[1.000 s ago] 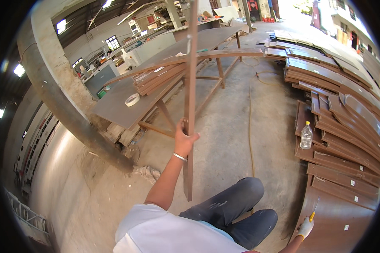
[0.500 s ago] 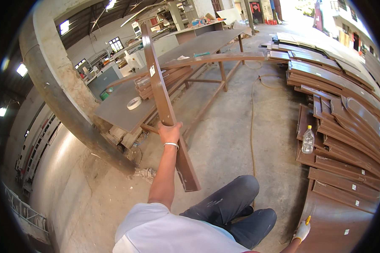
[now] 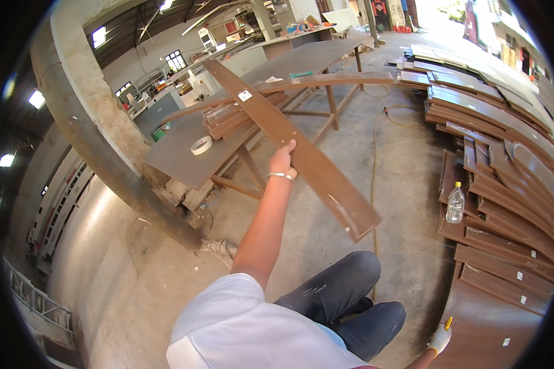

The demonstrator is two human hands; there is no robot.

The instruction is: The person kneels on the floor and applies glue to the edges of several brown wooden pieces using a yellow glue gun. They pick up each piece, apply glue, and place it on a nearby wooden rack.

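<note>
My bare left hand (image 3: 282, 161), a white band at its wrist, grips the edge of a long brown board (image 3: 314, 169). The board is held in the air at a slant, its far end over the worktable (image 3: 184, 169) and its near end above the floor. A white label sticks to its upper part. At the lower right my right hand (image 3: 439, 339), in a white glove, is closed round a small yellow object (image 3: 449, 321) whose kind I cannot make out. That hand is beside a wide brown panel (image 3: 480, 329) with a white label.
Brown panels (image 3: 492, 117) lie in stacks along the right, with a clear plastic bottle (image 3: 455, 204) on them. The worktable carries a tape roll (image 3: 201, 145), stacked brown strips (image 3: 228, 123) and a long curved strip (image 3: 351, 79). A hose (image 3: 374, 172) crosses the floor; a pillar (image 3: 114, 163) stands left.
My left hand has moved right and slightly up. The board has swung so that its near end points further right and its broad face shows more. My right hand has hardly moved.
</note>
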